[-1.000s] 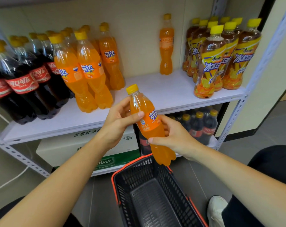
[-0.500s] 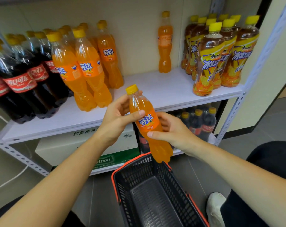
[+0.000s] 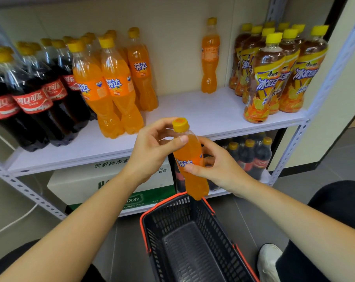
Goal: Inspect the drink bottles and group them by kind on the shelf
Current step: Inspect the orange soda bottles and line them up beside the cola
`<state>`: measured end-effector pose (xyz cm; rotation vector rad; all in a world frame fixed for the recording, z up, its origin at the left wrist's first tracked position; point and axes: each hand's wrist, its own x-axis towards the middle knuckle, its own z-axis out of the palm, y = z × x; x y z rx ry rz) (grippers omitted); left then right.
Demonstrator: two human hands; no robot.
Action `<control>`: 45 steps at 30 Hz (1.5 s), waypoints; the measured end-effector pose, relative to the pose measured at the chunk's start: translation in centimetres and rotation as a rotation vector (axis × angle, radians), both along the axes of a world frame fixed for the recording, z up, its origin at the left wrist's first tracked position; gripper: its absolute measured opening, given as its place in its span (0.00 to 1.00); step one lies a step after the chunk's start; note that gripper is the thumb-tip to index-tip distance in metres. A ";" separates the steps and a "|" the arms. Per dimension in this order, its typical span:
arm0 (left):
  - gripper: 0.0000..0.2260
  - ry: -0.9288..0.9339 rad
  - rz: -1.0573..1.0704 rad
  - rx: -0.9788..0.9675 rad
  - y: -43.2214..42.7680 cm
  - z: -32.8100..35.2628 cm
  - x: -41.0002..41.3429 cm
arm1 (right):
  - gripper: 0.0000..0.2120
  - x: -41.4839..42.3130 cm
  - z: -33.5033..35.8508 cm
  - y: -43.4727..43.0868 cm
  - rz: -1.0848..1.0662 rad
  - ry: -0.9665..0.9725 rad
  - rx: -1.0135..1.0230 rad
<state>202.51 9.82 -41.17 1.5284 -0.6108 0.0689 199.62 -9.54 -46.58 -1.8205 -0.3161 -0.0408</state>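
Observation:
Both hands hold an orange Fanta bottle (image 3: 189,157) with a yellow cap, nearly upright, in front of the white shelf (image 3: 192,110). My left hand (image 3: 154,147) grips its neck just under the cap. My right hand (image 3: 217,165) curls round its labelled middle. On the shelf stand several cola bottles (image 3: 34,98) at the left, several Fanta bottles (image 3: 111,86) beside them, one lone orange bottle (image 3: 210,58) at the back, and several iced-tea bottles (image 3: 274,70) at the right.
A black shopping basket (image 3: 184,237) with a red rim sits on the floor below the held bottle. The lower shelf carries a white-and-green water carton (image 3: 111,184) and more cola bottles (image 3: 251,155). My white shoe (image 3: 268,259) is at the lower right.
The bottle has turned in my hands, so its label now faces more left. My left hand has slid up from the body to the neck.

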 end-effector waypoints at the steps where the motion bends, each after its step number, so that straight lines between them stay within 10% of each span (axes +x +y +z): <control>1: 0.15 -0.008 -0.021 0.013 0.0 0.0 -0.1 | 0.30 -0.1 0.0 0.0 -0.002 -0.010 -0.002; 16: 0.05 -0.320 0.113 0.420 0.6 1.4 -1.6 | 0.35 -0.8 -0.4 -0.8 -0.010 -0.067 -0.203; 32: 0.12 0.157 -0.242 0.141 1.8 0.3 0.4 | 0.32 -0.6 0.0 -1.0 0.029 0.024 -0.129; 45: 0.09 -0.353 0.116 0.122 0.1 0.4 -1.1 | 0.29 -0.7 0.1 -1.0 0.056 0.068 -0.076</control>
